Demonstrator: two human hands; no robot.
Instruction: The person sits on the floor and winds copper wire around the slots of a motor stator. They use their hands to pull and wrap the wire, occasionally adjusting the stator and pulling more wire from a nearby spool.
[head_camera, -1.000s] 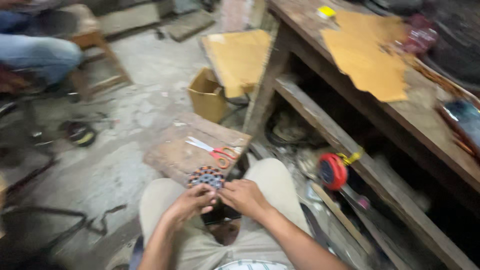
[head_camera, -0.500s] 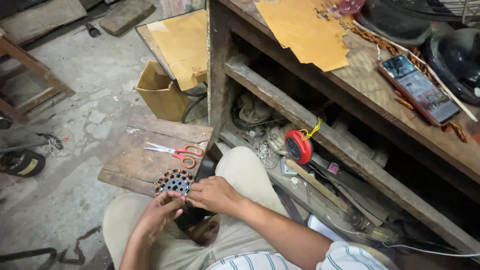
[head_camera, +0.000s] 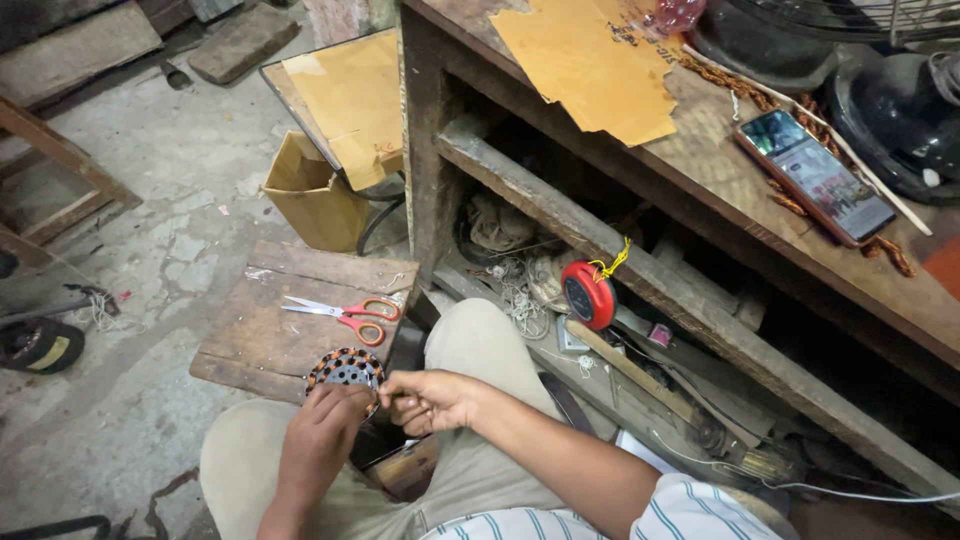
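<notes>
A person sits low on a concrete workshop floor, seen from above, knees apart in beige trousers. At far left a dark round object (head_camera: 38, 345) lies on the floor, and the leg of a wooden stool (head_camera: 60, 165) shows above it. Moving right, a low wooden board (head_camera: 270, 335) sits just in front of the knees, with a pair of scissors (head_camera: 345, 315) with orange-red handles lying flat on it. Behind the board stands an open cardboard box (head_camera: 305, 195), with a flat sheet of brown card (head_camera: 350, 100) leaning above it.

At the near edge of the board, the left hand (head_camera: 325, 435) is curled around a round motor stator (head_camera: 345, 368) wound with copper coils, gripping it from below. The right hand (head_camera: 430, 400) is just beside it, fingers pinched closed near the stator's rim; what they pinch is too fine to tell. The stator sits between the knees, touching the left hand.

To the right stands a rough wooden workbench (head_camera: 700, 190). On its lower shelf a red and black round tape measure (head_camera: 588, 295) rests among tangled wire and scraps. On the bench top lie a torn brown sheet (head_camera: 590, 65), a smartphone (head_camera: 815, 175) with its screen lit, and at far right a dark fan housing (head_camera: 900, 110)
</notes>
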